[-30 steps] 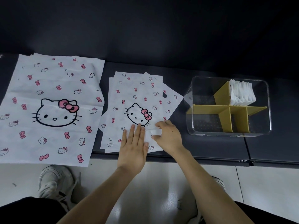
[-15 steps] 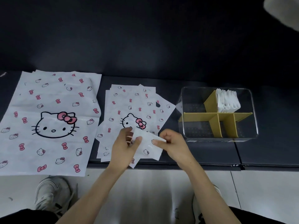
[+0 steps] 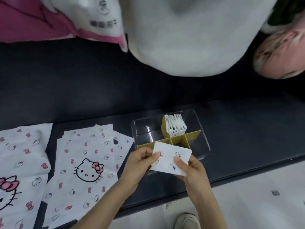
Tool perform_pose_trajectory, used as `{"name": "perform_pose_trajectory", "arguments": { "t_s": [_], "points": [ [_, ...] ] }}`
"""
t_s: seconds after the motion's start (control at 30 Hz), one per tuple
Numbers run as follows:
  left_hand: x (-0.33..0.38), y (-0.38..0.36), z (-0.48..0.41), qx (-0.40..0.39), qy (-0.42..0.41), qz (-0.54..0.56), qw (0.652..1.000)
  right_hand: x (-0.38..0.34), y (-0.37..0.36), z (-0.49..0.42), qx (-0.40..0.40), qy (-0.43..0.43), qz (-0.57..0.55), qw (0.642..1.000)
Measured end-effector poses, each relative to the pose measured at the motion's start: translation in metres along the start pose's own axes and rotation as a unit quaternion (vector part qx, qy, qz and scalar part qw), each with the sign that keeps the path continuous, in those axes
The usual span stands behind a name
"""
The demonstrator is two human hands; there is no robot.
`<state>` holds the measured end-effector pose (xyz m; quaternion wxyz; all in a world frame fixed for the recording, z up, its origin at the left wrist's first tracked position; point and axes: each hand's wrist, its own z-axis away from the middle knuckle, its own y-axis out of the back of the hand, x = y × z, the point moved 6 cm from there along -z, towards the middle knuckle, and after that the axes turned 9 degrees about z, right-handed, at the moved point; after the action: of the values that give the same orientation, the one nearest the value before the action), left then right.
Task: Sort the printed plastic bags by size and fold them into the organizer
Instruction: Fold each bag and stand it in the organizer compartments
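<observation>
A small folded printed bag point(image 3: 170, 160) is held in the air just in front of the clear organizer point(image 3: 202, 129). My left hand point(image 3: 140, 164) pinches its left edge and my right hand point(image 3: 192, 169) pinches its lower right part with the thumb on top. The organizer has yellow dividers point(image 3: 191, 135). One back compartment holds several folded white bags point(image 3: 175, 127) standing upright. A stack of medium printed bags point(image 3: 85, 156) lies flat to the left. The large printed bags point(image 3: 19, 154) lie at the far left.
Everything rests on a dark bench point(image 3: 99, 100) whose front edge runs below my hands. A person in white and pink clothing point(image 3: 173, 30) leans in at the top of the view. A white shoe point(image 3: 186, 220) shows on the pale floor.
Both hands lifted the folded bag off the medium stack and carried it right, up to the organizer's front. The view tilted upward and a person now fills the top.
</observation>
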<state>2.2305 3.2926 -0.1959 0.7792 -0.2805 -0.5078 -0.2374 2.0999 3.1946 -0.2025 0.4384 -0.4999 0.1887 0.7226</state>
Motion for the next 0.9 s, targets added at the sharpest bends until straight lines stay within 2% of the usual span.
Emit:
{"name": "perform_pose_trajectory", "arguments": {
  "t_s": [0.1, 0.13, 0.2, 0.27, 0.3, 0.4, 0.47, 0.57, 0.7, 0.9],
  "points": [
    [0.011, -0.036, -0.028, -0.02, -0.087, -0.147, 0.985, -0.028, 0.052, -0.016, 0.167, 0.049, 0.016, 0.985],
    [0.015, -0.047, -0.04, -0.015, -0.136, -0.23, 0.963, -0.037, 0.067, -0.021, 0.218, 0.066, 0.037, 0.973],
    [0.027, -0.071, -0.061, -0.007, -0.241, -0.385, 0.891, -0.053, 0.085, -0.034, 0.275, 0.106, 0.09, 0.951],
    [0.035, -0.097, -0.082, -0.026, -0.346, -0.484, 0.803, -0.063, 0.091, -0.05, 0.292, 0.136, 0.137, 0.937],
    [0.036, -0.108, -0.091, -0.05, -0.373, -0.523, 0.764, -0.067, 0.092, -0.058, 0.295, 0.147, 0.163, 0.93],
    [0.023, -0.12, -0.12, -0.153, -0.352, -0.626, 0.679, -0.077, 0.087, -0.081, 0.292, 0.167, 0.242, 0.91],
    [0.018, -0.115, -0.126, -0.181, -0.378, -0.644, 0.64, -0.082, 0.079, -0.095, 0.27, 0.174, 0.289, 0.902],
    [0.01, -0.092, -0.129, -0.164, -0.38, -0.666, 0.62, -0.084, 0.064, -0.111, 0.234, 0.193, 0.355, 0.884],
    [0.005, -0.077, -0.122, -0.155, -0.395, -0.651, 0.63, -0.079, 0.04, -0.124, 0.164, 0.212, 0.447, 0.853],
    [-0.003, -0.073, -0.12, -0.148, -0.415, -0.637, 0.632, -0.081, 0.015, -0.148, 0.105, 0.167, 0.584, 0.787]
  ]
}}
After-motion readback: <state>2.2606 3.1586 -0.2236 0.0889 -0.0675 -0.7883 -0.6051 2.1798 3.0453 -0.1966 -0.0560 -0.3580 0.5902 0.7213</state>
